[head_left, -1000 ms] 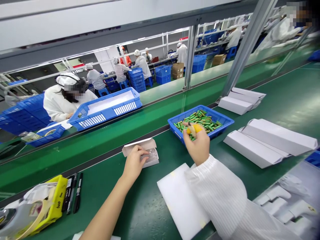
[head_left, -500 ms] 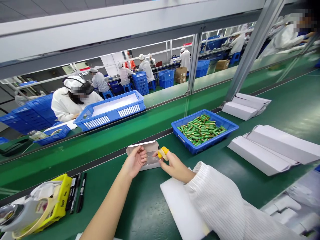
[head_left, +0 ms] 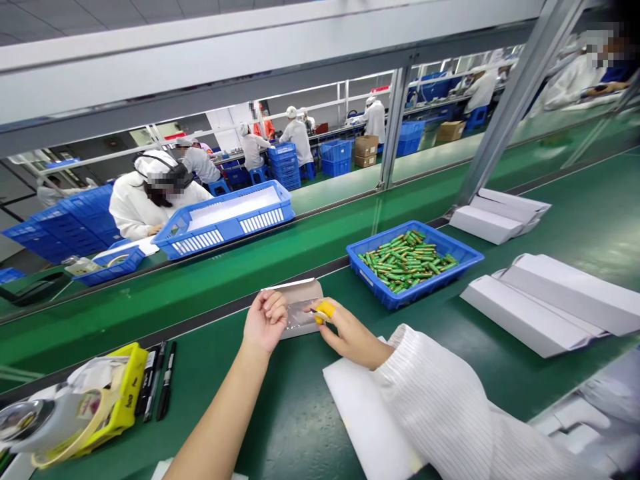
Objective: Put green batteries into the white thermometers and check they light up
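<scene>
Left hand point(head_left: 265, 325) grips the small box point(head_left: 299, 294) to steady it on the desk point(head_left: 280, 417); right hand point(head_left: 351, 335) pinches a thin item point(head_left: 316, 311) at its opening.

You won't find a word here that reads clearly. At your near left, the yellow holder point(head_left: 125, 393) has a short line of black letters on its side, too small and tilted to make out. Just right of it, the black pens point(head_left: 164, 390) carry white print along their barrels, and that is blurred too. The green batteries point(head_left: 407, 260) in the blue tray point(head_left: 373, 283) to your right have dark and light bands on their wraps, but no letters can be told. The flat packet point(head_left: 295, 300) near you shows no print. The cardboard boxes point(head_left: 367, 150) far across the hall have marks that are illegible.
</scene>
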`<action>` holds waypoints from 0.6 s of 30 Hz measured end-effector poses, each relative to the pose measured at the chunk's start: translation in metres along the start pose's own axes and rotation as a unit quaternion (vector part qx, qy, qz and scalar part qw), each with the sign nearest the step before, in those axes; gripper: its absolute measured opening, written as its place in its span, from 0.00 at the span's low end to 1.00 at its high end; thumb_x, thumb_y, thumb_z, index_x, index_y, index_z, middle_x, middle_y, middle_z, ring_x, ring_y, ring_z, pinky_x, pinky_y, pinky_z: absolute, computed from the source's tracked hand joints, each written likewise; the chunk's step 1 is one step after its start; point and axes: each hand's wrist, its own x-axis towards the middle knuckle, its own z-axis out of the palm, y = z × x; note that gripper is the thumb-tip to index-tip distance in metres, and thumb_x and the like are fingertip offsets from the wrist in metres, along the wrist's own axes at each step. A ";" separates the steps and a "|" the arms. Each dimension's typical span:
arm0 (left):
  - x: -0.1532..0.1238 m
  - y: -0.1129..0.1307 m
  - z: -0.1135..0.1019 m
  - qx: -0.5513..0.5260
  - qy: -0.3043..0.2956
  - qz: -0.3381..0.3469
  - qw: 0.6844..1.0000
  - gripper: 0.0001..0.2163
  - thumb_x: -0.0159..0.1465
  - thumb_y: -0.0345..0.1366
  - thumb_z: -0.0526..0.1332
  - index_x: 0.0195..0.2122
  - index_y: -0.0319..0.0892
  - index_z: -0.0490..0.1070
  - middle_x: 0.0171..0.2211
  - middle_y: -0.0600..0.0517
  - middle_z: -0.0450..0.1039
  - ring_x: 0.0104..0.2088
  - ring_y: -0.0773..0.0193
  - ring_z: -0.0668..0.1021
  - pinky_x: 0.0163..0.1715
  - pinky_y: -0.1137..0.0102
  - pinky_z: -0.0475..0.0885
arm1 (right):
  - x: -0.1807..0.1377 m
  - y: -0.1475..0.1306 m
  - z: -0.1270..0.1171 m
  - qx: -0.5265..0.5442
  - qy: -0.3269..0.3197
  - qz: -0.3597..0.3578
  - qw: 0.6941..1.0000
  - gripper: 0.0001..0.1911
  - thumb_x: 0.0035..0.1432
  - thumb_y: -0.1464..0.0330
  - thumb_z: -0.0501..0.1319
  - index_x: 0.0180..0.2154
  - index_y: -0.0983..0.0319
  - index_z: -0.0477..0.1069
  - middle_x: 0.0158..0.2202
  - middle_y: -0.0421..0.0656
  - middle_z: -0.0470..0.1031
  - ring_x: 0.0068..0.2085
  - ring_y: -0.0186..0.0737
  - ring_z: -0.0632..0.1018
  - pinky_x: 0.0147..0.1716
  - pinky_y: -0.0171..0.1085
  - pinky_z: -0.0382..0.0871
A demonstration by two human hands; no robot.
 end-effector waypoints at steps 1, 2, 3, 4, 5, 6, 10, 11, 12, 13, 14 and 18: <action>0.001 -0.002 -0.001 -0.005 0.000 0.006 1.000 0.16 0.68 0.27 0.43 0.22 0.41 0.53 0.16 0.59 0.46 0.13 0.76 0.54 0.11 0.82 0.50 | 0.000 -0.001 0.001 0.003 -0.005 -0.012 1.000 0.22 0.57 0.78 0.50 0.53 0.60 0.62 0.52 0.50 0.67 0.55 0.44 0.67 0.55 0.46 0.61; 0.001 -0.005 -0.001 -0.009 -0.001 0.009 1.000 0.16 0.68 0.27 0.42 0.21 0.41 0.53 0.16 0.59 0.46 0.13 0.76 0.54 0.11 0.82 0.50 | 0.000 -0.001 0.002 0.005 -0.017 -0.022 1.000 0.24 0.57 0.78 0.50 0.55 0.60 0.60 0.54 0.50 0.65 0.57 0.43 0.65 0.57 0.47 0.60; 0.002 -0.008 -0.002 -0.011 -0.001 0.009 1.000 0.17 0.68 0.27 0.41 0.21 0.41 0.52 0.16 0.59 0.46 0.13 0.76 0.55 0.11 0.82 0.50 | -0.001 -0.001 0.004 0.005 -0.034 -0.029 0.999 0.25 0.57 0.78 0.50 0.56 0.61 0.58 0.55 0.50 0.64 0.58 0.43 0.64 0.58 0.47 0.59; 0.002 -0.010 -0.002 -0.012 -0.002 0.009 1.000 0.17 0.68 0.27 0.41 0.21 0.41 0.52 0.17 0.59 0.46 0.13 0.76 0.55 0.11 0.82 0.50 | -0.001 0.000 0.006 0.000 -0.051 -0.032 0.998 0.25 0.58 0.77 0.51 0.57 0.62 0.57 0.56 0.51 0.64 0.59 0.44 0.63 0.58 0.47 0.58; 0.002 -0.012 -0.001 -0.012 -0.004 0.009 1.000 0.17 0.68 0.26 0.40 0.20 0.41 0.52 0.17 0.59 0.46 0.14 0.76 0.55 0.11 0.82 0.51 | -0.001 0.001 0.008 -0.007 -0.065 -0.031 0.997 0.25 0.58 0.77 0.51 0.57 0.62 0.57 0.56 0.52 0.64 0.59 0.45 0.63 0.58 0.48 0.58; 0.001 -0.013 -0.001 -0.012 -0.007 0.010 1.000 0.17 0.68 0.25 0.40 0.20 0.41 0.52 0.17 0.58 0.47 0.14 0.76 0.55 0.11 0.83 0.51 | -0.001 0.003 0.010 -0.015 -0.076 -0.027 0.997 0.25 0.58 0.77 0.51 0.57 0.63 0.57 0.56 0.53 0.64 0.59 0.46 0.63 0.58 0.49 0.59; -0.005 -0.009 0.004 -0.015 -0.031 0.040 0.999 0.16 0.67 0.23 0.40 0.21 0.40 0.52 0.18 0.57 0.48 0.16 0.76 0.56 0.13 0.86 0.54 | -0.001 0.005 0.011 -0.029 -0.087 0.012 0.996 0.24 0.59 0.76 0.50 0.57 0.63 0.58 0.57 0.53 0.64 0.59 0.46 0.64 0.57 0.50 0.59; -0.007 -0.007 0.006 -0.015 -0.038 0.050 0.998 0.16 0.67 0.23 0.41 0.22 0.40 0.52 0.19 0.57 0.49 0.16 0.76 0.56 0.13 0.86 0.55 | -0.001 0.005 0.010 -0.026 -0.087 0.020 0.996 0.23 0.59 0.75 0.49 0.57 0.63 0.59 0.57 0.53 0.64 0.59 0.46 0.64 0.57 0.49 0.59; -0.010 -0.005 0.008 -0.015 -0.044 0.059 0.997 0.16 0.67 0.23 0.41 0.22 0.40 0.52 0.19 0.57 0.49 0.17 0.76 0.57 0.14 0.87 0.55 | -0.001 0.004 0.009 -0.020 -0.087 0.028 0.996 0.23 0.60 0.75 0.49 0.57 0.63 0.59 0.57 0.52 0.64 0.59 0.45 0.64 0.58 0.49 0.59; -0.012 -0.002 0.010 -0.013 -0.050 0.066 0.996 0.16 0.67 0.24 0.41 0.22 0.40 0.52 0.19 0.57 0.49 0.17 0.76 0.57 0.14 0.87 0.55 | -0.001 0.004 0.008 -0.014 -0.087 0.033 0.996 0.23 0.60 0.75 0.48 0.58 0.64 0.59 0.57 0.52 0.64 0.59 0.44 0.65 0.58 0.48 0.59; -0.014 0.000 0.012 -0.012 -0.056 0.072 0.996 0.16 0.67 0.25 0.42 0.22 0.40 0.52 0.19 0.57 0.49 0.17 0.76 0.57 0.14 0.87 0.56 | -0.002 0.003 0.006 -0.007 -0.083 0.037 0.996 0.23 0.60 0.75 0.48 0.58 0.64 0.58 0.57 0.52 0.64 0.59 0.44 0.65 0.58 0.47 0.59; -0.020 0.013 0.016 0.051 -0.065 0.120 0.989 0.14 0.66 0.31 0.49 0.22 0.41 0.53 0.20 0.58 0.49 0.18 0.75 0.57 0.14 0.84 0.56 | -0.003 0.004 0.002 -0.008 -0.046 0.043 0.998 0.25 0.61 0.75 0.45 0.60 0.64 0.55 0.59 0.50 0.62 0.61 0.41 0.62 0.60 0.47 0.57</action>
